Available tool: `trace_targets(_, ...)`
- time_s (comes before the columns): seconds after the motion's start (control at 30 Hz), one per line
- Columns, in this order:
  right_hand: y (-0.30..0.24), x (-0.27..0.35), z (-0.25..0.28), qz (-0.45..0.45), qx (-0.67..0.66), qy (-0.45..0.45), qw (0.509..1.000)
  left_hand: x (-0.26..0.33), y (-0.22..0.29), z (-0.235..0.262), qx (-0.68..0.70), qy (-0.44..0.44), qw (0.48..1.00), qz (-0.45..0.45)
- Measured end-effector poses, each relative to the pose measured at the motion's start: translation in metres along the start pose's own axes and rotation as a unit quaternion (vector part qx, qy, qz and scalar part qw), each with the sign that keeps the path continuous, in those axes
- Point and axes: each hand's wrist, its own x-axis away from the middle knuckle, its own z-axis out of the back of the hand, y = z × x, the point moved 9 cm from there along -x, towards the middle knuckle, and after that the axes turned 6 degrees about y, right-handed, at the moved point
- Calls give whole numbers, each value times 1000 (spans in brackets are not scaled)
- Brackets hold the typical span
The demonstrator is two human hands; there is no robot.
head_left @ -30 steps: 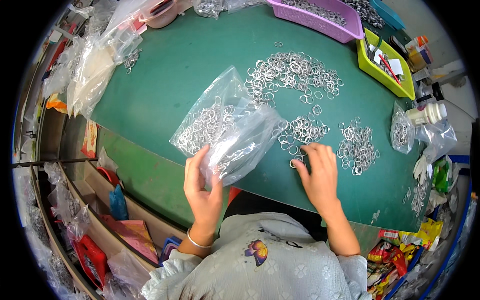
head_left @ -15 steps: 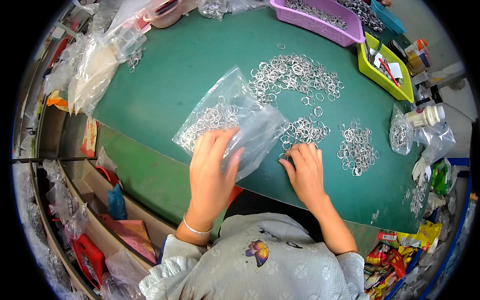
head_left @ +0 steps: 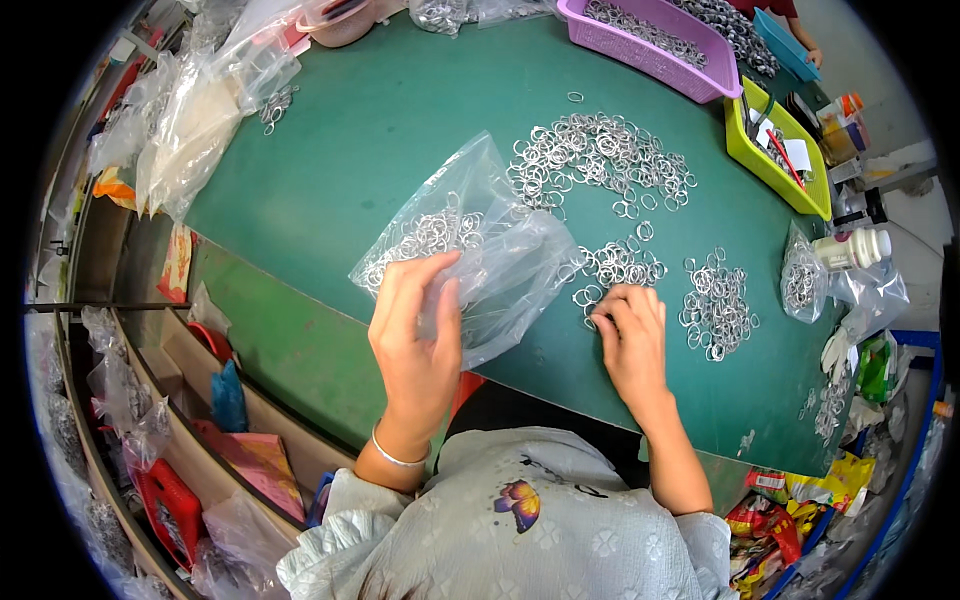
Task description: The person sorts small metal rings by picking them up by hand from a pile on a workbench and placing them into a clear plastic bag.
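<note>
A clear plastic bag [head_left: 480, 330] lies on the green table with a heap of silver metal rings [head_left: 437, 232] inside. My left hand [head_left: 410, 335] rests on the bag's near edge, fingers stretched over it and thumb held apart. To its right, my right hand [head_left: 635, 345] has thumb and fingers drawn together at the near side of a small pile of rings [head_left: 622, 262]. Its fingertips close on rings there, though how many is hidden. A larger pile of rings [head_left: 600, 155] spreads beyond, and another pile [head_left: 718, 305] lies to the right.
A purple basket [head_left: 655, 62] of rings and a lime-green basket [head_left: 782, 180] with tools stand at the far right. Beside the right edge are a white bottle [head_left: 852, 249] and a small bag of rings [head_left: 801, 275]. Plastic bags [head_left: 190, 130] cover the far left corner. Another person's hand [head_left: 815, 57] shows at top right.
My right hand has shifted slightly right along the small pile, and its fingers have drawn closer together. My left hand has moved a little left on the bag. Another person has appeared at top right.
</note>
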Motion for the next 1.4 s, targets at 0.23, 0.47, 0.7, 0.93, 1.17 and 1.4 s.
trace_targets(0.23,4,-7,15,1,-33,36,999,3,-2,-3,21,-4,1000,8)
trace_targets(0.47,-9,-6,-13,63,29,-18,997,2,0,0,10,-2,1000,-3)
trace_targets(0.7,4,-5,-2,37,-18,23,999,1,2,-5,18,-10,1000,-1)
trace_targets(0.93,24,-4,15,-117,-202,72,970,3,-3,-3,23,-12,1000,12)
trace_targets(1.17,2,7,-10,-322,-712,29,623,3,-5,-5,48,-4,998,28)
trace_targets(1.4,-16,6,-10,-304,-714,58,628,3,-8,-2,59,-3,998,35)
